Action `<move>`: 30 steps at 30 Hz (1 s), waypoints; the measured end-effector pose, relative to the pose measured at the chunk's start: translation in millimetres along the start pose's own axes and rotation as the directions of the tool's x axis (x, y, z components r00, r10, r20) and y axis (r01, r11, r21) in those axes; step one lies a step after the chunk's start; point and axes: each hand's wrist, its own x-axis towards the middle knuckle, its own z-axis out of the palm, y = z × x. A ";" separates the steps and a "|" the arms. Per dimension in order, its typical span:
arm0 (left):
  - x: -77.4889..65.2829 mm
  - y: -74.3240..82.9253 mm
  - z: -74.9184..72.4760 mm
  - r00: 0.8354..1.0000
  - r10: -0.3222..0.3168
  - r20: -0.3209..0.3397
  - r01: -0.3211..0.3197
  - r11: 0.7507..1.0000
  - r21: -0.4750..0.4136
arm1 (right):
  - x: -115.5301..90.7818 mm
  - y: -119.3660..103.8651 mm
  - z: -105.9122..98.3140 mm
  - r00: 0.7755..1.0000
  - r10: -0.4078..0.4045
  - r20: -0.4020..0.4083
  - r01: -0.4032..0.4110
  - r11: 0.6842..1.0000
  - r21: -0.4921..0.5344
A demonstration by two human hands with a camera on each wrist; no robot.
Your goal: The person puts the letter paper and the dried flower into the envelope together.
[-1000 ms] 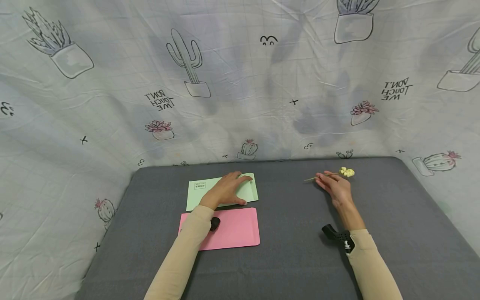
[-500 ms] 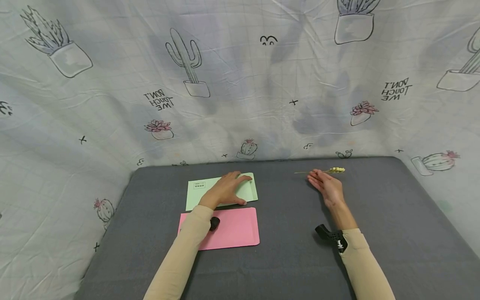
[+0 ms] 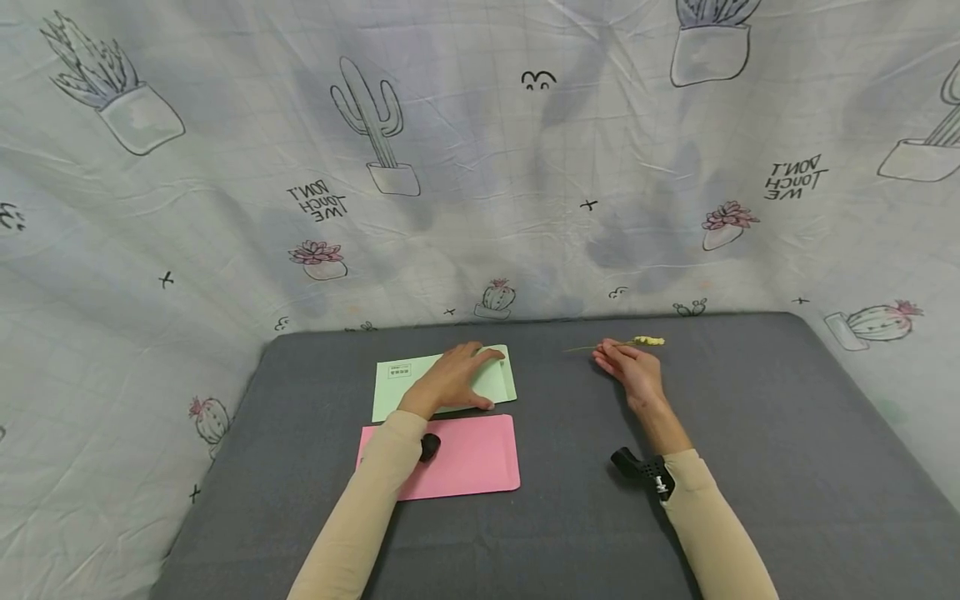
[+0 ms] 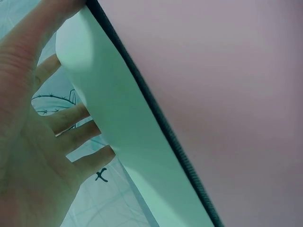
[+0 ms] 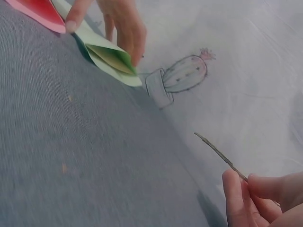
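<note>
My left hand (image 3: 450, 379) spans the light green envelope (image 3: 390, 396), thumb at its near long edge and fingers at the far one. Squeezed this way, the envelope bulges, and its mouth (image 5: 113, 60) gapes toward the right in the right wrist view. To the right, my right hand (image 3: 633, 373) pinches a thin-stemmed flower (image 3: 648, 341) between thumb and fingertips. The yellow bloom points right, while the bare stem (image 5: 220, 155) sticks out leftward, toward the envelope's mouth but well apart from it.
A pink envelope (image 3: 476, 458) lies just nearer than the green one, partly under the left forearm. Both sit on a grey cloth-covered table (image 3: 555, 500). Behind it hangs a white curtain (image 3: 480, 167) printed with cacti.
My right hand has moved left with the flower, bringing the stem nearer the green envelope; the bloom has turned in view. The left hand stays in place.
</note>
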 end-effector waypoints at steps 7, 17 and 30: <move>0.8 1.4 0.4 1.000 -0.012 0.006 0.012 1.000 0.012 | 2.0 4.9 9.5 0.999 0.005 0.038 -0.005 1.000 -0.013; 0.3 1.9 0.5 1.000 -0.015 -0.001 0.015 1.000 0.021 | 4.5 12.8 22.9 0.998 0.049 0.046 -0.044 0.993 -0.108; 2.2 2.6 -1.6 0.999 -0.031 0.013 0.031 0.999 0.007 | 5.4 17.5 40.1 0.996 0.077 0.050 -0.071 0.991 -0.112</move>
